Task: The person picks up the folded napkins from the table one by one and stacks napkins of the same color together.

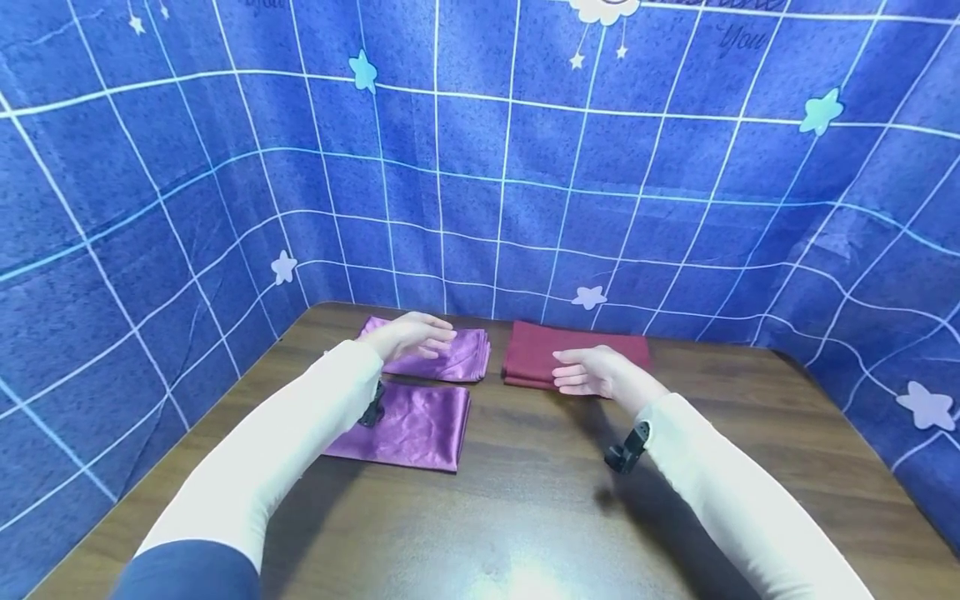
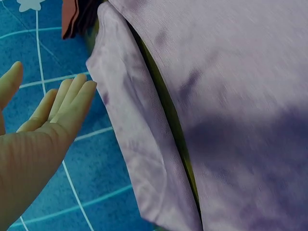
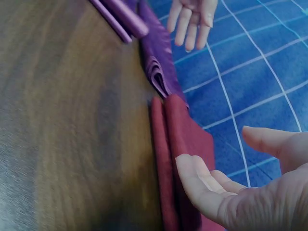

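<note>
Two folded purple satin cloths lie one behind the other on the left side of the table: the rear cloth [image 1: 468, 350] and the front cloth [image 1: 423, 425]. To their right is a folded dark red cloth [image 1: 540, 346], its stacked layers showing at the edge in the right wrist view. My left hand [image 1: 412, 335] hovers over the rear purple cloth, fingers extended and holding nothing. Over the red cloth, my right hand [image 1: 596, 371] has its fingers loosely straight and its thumb apart, also with nothing in it.
The brown wooden table [image 1: 540, 483] carries all three cloths. Blue grid-patterned fabric with stars [image 1: 480, 167] hangs behind the table and along both sides. A small black wrist camera [image 1: 628, 450] is strapped to the right sleeve.
</note>
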{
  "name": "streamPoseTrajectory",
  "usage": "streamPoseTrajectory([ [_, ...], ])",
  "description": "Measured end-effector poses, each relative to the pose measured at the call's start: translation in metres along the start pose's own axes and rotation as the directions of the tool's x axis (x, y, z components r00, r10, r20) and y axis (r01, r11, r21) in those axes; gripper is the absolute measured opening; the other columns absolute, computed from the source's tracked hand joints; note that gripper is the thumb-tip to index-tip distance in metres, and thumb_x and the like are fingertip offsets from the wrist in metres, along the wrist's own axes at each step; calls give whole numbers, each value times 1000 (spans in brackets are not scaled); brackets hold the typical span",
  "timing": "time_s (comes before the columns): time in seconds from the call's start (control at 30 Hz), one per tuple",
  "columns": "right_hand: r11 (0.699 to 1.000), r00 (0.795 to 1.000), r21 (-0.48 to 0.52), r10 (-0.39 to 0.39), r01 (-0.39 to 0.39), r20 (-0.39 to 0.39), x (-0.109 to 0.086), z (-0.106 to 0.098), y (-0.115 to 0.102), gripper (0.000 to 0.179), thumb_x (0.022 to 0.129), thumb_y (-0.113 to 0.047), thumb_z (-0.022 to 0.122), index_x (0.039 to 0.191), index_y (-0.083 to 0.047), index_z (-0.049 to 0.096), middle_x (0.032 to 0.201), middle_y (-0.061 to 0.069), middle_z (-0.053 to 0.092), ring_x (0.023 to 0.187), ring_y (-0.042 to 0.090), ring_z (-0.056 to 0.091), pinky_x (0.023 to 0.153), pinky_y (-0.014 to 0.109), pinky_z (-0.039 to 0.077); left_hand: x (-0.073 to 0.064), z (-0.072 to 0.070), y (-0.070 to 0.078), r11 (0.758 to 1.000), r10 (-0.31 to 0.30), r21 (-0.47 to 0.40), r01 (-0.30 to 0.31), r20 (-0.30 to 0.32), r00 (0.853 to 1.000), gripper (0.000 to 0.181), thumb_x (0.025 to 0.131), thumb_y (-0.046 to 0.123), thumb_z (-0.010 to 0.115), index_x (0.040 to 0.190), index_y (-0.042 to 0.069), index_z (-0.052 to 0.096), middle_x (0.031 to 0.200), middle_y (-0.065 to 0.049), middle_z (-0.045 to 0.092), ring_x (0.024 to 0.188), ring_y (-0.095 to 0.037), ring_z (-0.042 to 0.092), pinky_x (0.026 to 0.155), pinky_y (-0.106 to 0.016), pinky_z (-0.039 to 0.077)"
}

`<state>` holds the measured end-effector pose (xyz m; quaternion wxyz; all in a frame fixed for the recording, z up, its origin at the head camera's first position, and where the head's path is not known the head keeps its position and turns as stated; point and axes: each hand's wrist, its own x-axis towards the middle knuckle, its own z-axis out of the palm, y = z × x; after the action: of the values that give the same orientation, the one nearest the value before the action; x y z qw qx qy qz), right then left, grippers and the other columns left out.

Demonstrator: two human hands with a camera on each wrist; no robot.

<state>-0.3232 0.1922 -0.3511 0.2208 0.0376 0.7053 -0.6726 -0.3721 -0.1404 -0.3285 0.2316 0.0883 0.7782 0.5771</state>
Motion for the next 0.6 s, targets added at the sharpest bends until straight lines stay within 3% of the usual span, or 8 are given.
streamPoseTrajectory([
  [0.07, 1000, 1000, -20, 6, -6, -7, -7, 10, -2, 53, 100, -16, 48, 146, 7, 33, 142, 35, 41, 124, 37, 54, 104, 43, 47, -5, -5, -2, 1000, -4, 19, 4, 5, 1000, 51, 100, 7, 48, 145, -8, 32, 152, -26, 34, 137, -43, 37, 114, -48, 34],
  [0.17, 1000, 1000, -1, 16, -16, -17, -9, 18, -1, 52, 100, -16, 49, 145, 6, 34, 142, 35, 41, 127, 40, 50, 105, 43, 46, -11, -12, -4, 999, -10, 45, 10, 5, 1000, 52, 100, 9, 49, 145, -8, 32, 152, -27, 33, 137, -42, 38, 114, -47, 35],
  [0.37, 1000, 999, 4, 12, -12, 36, -11, 31, 3, 53, 100, -17, 50, 145, 7, 34, 143, 36, 40, 131, 44, 45, 105, 45, 46, -18, -22, -14, 998, -1, 62, 2, -8, 1000, 54, 99, 10, 51, 145, -9, 30, 152, -27, 32, 137, -41, 38, 113, -46, 37],
  [0.6, 1000, 997, 9, 19, -19, 70, -14, 47, 5, 63, 100, -23, 52, 146, 11, 25, 142, 37, 41, 130, 45, 45, 104, 45, 47, -29, -33, -27, 999, 12, 53, -13, 13, 1000, 48, 102, 2, 36, 147, -10, 24, 153, -30, 28, 139, -42, 34, 115, -46, 34],
])
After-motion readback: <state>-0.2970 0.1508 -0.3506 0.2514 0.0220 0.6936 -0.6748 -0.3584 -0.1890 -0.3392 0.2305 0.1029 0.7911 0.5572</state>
